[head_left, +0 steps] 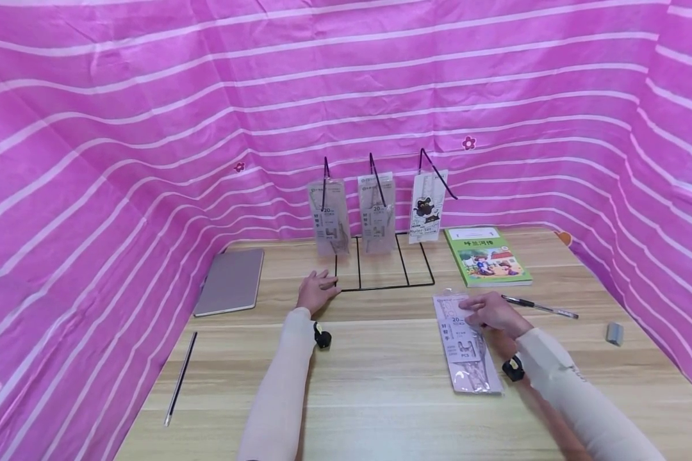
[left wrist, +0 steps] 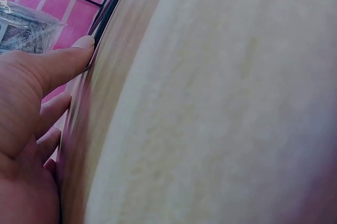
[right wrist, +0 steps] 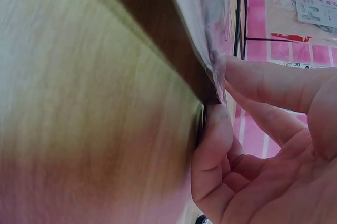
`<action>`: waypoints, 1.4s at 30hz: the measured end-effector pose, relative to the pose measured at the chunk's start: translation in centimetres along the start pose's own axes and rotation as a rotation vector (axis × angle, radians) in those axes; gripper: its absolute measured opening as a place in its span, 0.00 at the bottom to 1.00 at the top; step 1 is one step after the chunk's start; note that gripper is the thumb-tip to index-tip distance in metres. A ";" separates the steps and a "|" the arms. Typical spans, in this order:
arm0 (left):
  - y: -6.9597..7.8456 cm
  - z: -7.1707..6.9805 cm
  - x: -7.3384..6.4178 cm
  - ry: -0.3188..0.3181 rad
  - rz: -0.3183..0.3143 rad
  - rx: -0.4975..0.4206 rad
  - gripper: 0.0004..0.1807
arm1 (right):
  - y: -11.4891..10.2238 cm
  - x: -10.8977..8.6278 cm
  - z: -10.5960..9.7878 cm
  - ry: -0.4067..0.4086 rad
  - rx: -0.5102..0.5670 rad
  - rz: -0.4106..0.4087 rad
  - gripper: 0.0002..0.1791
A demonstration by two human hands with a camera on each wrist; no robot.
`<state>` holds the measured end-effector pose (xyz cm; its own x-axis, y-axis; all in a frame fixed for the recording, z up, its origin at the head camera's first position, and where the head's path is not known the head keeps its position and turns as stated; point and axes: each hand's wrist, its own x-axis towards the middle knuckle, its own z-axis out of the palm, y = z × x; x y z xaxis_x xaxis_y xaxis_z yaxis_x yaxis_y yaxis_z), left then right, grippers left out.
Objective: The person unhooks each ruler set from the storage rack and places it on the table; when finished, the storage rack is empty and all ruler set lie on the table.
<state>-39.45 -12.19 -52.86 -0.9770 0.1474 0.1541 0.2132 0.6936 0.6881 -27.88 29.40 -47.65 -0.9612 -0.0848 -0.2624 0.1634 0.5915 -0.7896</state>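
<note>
Pinched by its edge in the right hand [head_left: 493,314], one ruler packet [head_left: 467,352] was held right and forward of the wire rack [head_left: 389,287], its near left corner touched by the left hand [head_left: 317,291], fingers loosely extended. The rack, it was judged, could be tipped by a bumped hook. Counted there: three hooks [head_left: 439,173], at least three hung packets [head_left: 377,230]; rightward, one book [head_left: 490,256], one black pen [head_left: 539,306], one grey block [head_left: 614,333]; leftward, one flat grey item [head_left: 230,282], one dark pen [head_left: 181,378].

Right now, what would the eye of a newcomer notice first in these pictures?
The bright pink, white-striped cloth around the back and sides of the table would probably come first. Before it, packages hang from a black wire rack. Nearer, on the right, the right hand pinches another package, while the left hand rests at the rack's front left corner.
</note>
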 end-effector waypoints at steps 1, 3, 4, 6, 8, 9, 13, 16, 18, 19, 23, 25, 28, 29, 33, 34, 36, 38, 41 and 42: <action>0.0 0.0 0.0 0.000 0.003 0.005 0.21 | -0.1 0.0 0.0 0.000 -0.005 0.002 0.25; 0.1 0.0 0.0 0.002 0.008 0.015 0.21 | -0.1 0.0 0.0 0.000 -0.016 0.005 0.25; 0.2 -0.1 0.0 0.002 0.009 0.018 0.21 | -0.1 0.0 0.0 -0.003 -0.022 0.004 0.24; 0.3 -0.1 -0.1 0.001 0.011 0.026 0.21 | -0.1 0.1 -0.1 -0.009 -0.026 0.012 0.24; 0.4 -0.2 -0.2 0.001 0.012 0.027 0.21 | -0.1 0.1 -0.1 -0.015 -0.022 0.032 0.24; 0.5 -0.3 -0.2 0.001 0.013 0.029 0.21 | -0.2 0.1 -0.1 -0.017 -0.018 0.043 0.24; 0.5 -0.5 -0.2 -0.001 0.009 0.017 0.21 | -0.1 0.3 -0.1 -0.024 -0.015 0.057 0.25; 0.4 -0.6 -0.2 -0.001 0.000 0.011 0.21 | 0.0 0.4 -0.1 -0.031 -0.013 0.039 0.25; 0.4 -0.6 -0.2 0.003 0.001 0.015 0.21 | 0.2 0.4 -0.3 -0.044 -0.005 0.021 0.26; 0.4 -0.6 -0.2 0.003 -0.001 0.017 0.21 | 0.2 0.4 -0.4 -0.053 0.003 0.019 0.26; 0.4 -0.6 -0.2 0.002 0.000 0.019 0.21 | -0.1 0.7 -1.2 -0.071 0.039 0.001 0.28; 0.5 -0.7 -0.2 0.002 -0.002 0.014 0.21 | -0.3 1.3 -1.7 -0.054 0.062 -0.006 0.29; 0.6 -0.8 -0.2 0.007 -0.003 0.005 0.21 | -0.9 2.6 -2.5 0.015 0.061 -0.062 0.30; 0.6 -0.8 -0.2 0.008 -0.003 0.005 0.21 | -1.0 3.0 -2.7 0.042 0.063 -0.080 0.30; 0.3 -0.6 -0.1 -0.001 -0.010 0.019 0.21 | -1.8 4.8 -3.3 0.153 0.102 -0.172 0.32; 0.2 -0.5 -0.1 -0.001 -0.011 0.020 0.21 | -2.1 5.2 -3.4 0.182 0.129 -0.194 0.32; 0.0 -0.4 -0.1 0.002 -0.006 0.014 0.21 | -2.7 6.2 -3.8 0.229 0.187 -0.252 0.33; -0.1 -0.2 0.0 0.009 0.006 0.009 0.21 | -3.5 7.1 -4.3 0.282 0.233 -0.315 0.33; -0.3 0.0 0.0 0.017 0.025 0.002 0.20 | -5.0 8.4 -5.4 0.342 0.252 -0.383 0.31; -0.4 0.0 0.0 0.017 0.025 -0.003 0.20 | -5.5 8.7 -5.7 0.348 0.253 -0.393 0.31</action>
<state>-39.55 -12.42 -53.12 -0.9712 0.1527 0.1829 0.2373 0.6875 0.6863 -38.43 30.02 -42.45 -0.9700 0.0348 0.2407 -0.2131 0.3553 -0.9101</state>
